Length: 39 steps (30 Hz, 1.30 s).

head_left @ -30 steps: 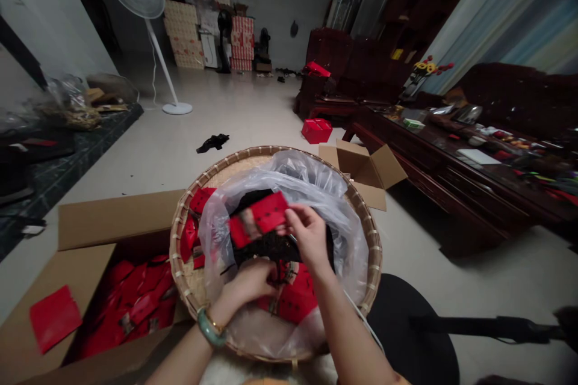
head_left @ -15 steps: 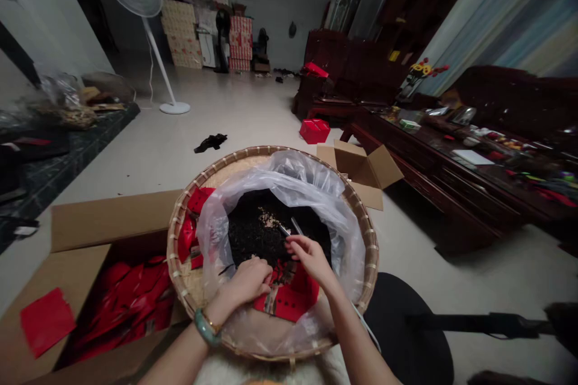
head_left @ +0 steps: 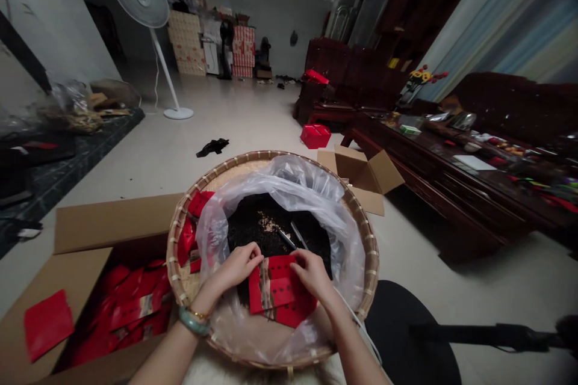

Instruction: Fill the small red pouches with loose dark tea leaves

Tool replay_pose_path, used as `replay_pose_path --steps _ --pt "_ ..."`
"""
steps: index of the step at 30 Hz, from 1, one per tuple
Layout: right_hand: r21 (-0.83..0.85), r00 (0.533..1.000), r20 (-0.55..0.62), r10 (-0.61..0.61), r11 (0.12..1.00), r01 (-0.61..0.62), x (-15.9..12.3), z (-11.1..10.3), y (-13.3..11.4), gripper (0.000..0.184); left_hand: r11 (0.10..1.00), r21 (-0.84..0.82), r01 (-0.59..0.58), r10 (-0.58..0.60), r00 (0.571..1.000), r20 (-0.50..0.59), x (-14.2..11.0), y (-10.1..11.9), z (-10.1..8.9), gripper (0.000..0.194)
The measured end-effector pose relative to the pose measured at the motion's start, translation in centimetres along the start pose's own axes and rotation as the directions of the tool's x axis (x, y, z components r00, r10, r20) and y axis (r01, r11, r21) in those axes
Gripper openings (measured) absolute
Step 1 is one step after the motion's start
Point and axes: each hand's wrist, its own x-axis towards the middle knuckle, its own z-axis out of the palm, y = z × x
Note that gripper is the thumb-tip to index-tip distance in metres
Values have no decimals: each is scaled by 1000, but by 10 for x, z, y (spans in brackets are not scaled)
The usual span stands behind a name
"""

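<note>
Both hands are clamped on one red packet (head_left: 277, 283), held over the near half of the round woven basket (head_left: 371, 240): the left hand (head_left: 241, 263) pinches its upper left corner, the right hand (head_left: 312, 277) its upper right. A row of dark marks crosses the packet's front beside a brown-and-beige picture strip — possibly lettering, but too small to read. A second red packet (head_left: 300, 313) with similar dark marks lies beneath it, partly covered. Inside the basket, a translucent plastic bag (head_left: 347, 204) spreads open around dark loose material (head_left: 248, 216), on which metal tongs (head_left: 287, 239) lie beside some pale bits. Left of the basket, an open cardboard box (head_left: 117, 225) is filled with red packets (head_left: 135, 307), some bearing picture strips. Well beyond the basket, stacked red-and-white cartons (head_left: 244, 51) carry printing — illegible from here.
</note>
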Motion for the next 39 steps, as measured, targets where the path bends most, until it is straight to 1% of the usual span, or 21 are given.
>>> replay_pose_path --steps 2,4,6,8,11,13,15,17,21,23,25,28,30,32,36,39 --pt "66 998 -57 -4 998 8 4 3 -1 22 996 -90 -15 18 999 34 -2 5 2 29" --pt "91 990 -127 -55 994 67 8 8 -4 26 988 -148 -49 56 997 50 -3 10 5 30" --pt "32 964 -222 -146 987 156 11 14 -7 32 981 -183 -64 68 998 16 -1 15 9 28" --pt "-64 927 -289 -240 971 231 13 23 -10 40 970 -238 -45 33 998 -51 1 17 13 34" --pt "-163 882 -324 -342 939 304 12 37 -14 54 927 -374 7 -53 992 -114 5 16 19 36" --pt "-217 866 -312 -391 917 336 10 45 -16 56 893 -449 30 -100 986 -133 5 14 20 36" --pt "-260 858 -283 -430 895 363 8 49 -16 54 868 -495 43 -131 981 -146 4 12 20 36" --pt "-256 852 -287 -438 892 372 8 49 -18 53 848 -527 46 -143 979 -145 2 11 20 36" --pt "-175 847 -378 -374 927 331 9 45 -22 52 832 -554 36 -126 984 -126 -2 15 19 35" --pt "-171 843 -385 -376 926 335 9 45 -23 50 830 -557 34 -133 981 -138 -1 16 19 35" --pt "-193 832 -374 -410 912 363 10 46 -24 50 818 -573 42 -158 975 -154 1 16 20 35" --pt "-243 816 -318 -483 873 422 10 48 -23 53 803 -595 46 -197 962 -191 4 14 21 36" --pt "-258 815 -278 -508 857 446 11 49 -22 54 810 -584 40 -205 954 -218 4 11 21 36" --pt "-254 822 -266 -503 859 444 12 49 -22 52 828 -560 33 -194 953 -231 4 9 20 36" --pt "-232 827 -284 -485 872 431 15 47 -26 44 860 -510 11 -158 957 -245 1 8 18 36" --pt "-232 817 -377 -437 898 373 17 41 -31 28 882 -472 -1 -125 964 -236 -2 11 16 34"
